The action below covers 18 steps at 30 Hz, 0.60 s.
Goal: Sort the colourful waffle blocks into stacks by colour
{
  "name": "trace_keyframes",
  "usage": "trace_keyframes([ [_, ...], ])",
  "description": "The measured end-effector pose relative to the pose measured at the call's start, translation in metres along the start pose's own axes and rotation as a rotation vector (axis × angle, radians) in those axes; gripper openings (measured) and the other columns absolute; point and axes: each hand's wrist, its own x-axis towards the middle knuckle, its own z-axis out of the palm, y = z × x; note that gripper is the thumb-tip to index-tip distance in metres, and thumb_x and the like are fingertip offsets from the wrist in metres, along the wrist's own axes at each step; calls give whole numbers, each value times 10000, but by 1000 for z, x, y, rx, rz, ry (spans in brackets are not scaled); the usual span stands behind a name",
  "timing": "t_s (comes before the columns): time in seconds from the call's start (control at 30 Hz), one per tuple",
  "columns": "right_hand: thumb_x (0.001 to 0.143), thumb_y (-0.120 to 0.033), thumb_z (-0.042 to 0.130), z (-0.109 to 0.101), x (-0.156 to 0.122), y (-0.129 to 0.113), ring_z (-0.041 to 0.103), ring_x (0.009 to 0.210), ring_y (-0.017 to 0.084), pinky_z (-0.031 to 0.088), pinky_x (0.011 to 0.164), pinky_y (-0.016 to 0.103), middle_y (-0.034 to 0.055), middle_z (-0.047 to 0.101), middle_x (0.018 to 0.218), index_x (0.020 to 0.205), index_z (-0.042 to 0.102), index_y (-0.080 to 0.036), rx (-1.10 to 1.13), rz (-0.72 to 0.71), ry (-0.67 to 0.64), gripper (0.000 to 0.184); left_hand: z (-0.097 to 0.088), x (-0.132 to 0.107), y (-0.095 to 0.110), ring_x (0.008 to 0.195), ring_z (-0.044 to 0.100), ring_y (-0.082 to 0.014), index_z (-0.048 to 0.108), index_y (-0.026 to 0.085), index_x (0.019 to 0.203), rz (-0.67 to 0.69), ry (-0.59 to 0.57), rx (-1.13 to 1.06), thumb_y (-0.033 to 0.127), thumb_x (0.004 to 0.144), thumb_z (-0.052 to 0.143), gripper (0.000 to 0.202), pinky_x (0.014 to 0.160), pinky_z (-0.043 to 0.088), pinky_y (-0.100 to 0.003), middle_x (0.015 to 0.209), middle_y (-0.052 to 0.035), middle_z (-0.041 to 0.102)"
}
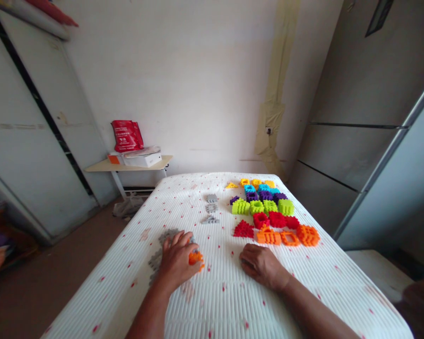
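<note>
Where the left hand closes on an orange bristle block, the block sits at the hand's inner edge, near the middle of a white ribbed mattress flecked with red. Fingers and thumb partly cover it, so its long axis and the way it points cannot be made out. That hand is narrowly cupped, palm down, its heel toward the person. Grey bristle blocks lie under and just beside it, and three more grey pieces stand in a line further up the mattress.

The right hand rests apart on the ribbed surface, fingers loosely curled, holding nothing visible. Just beyond it, rows of orange, red, lime, purple, blue and yellow blocks are laid out.

Past the mattress stand a small side table bearing a red bag and a white box, a white wall patched with tan tape, and grey cabinet doors.
</note>
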Motion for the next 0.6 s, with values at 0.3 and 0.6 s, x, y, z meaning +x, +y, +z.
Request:
trace_keyframes([
  [0.3, 870, -163, 414, -4, 2, -3, 497, 687, 126, 364, 615, 232, 23, 537, 725, 701, 511, -178, 2, 11, -4, 195, 5, 2, 2, 1248, 375, -331, 687, 311, 943, 38, -53, -8, 327, 632, 640, 315, 1017, 175, -555, 1281, -63, 546],
  [0.6, 872, -161, 419, -1, 0, -1, 497, 684, 118, 359, 614, 225, 20, 535, 728, 699, 510, -176, 9, 9, 17, 197, 3, 3, 11, 1155, 454, -277, 612, 233, 778, 95, 10, -70, 208, 620, 625, 161, 1002, 217, -481, 1109, -45, 622],
])
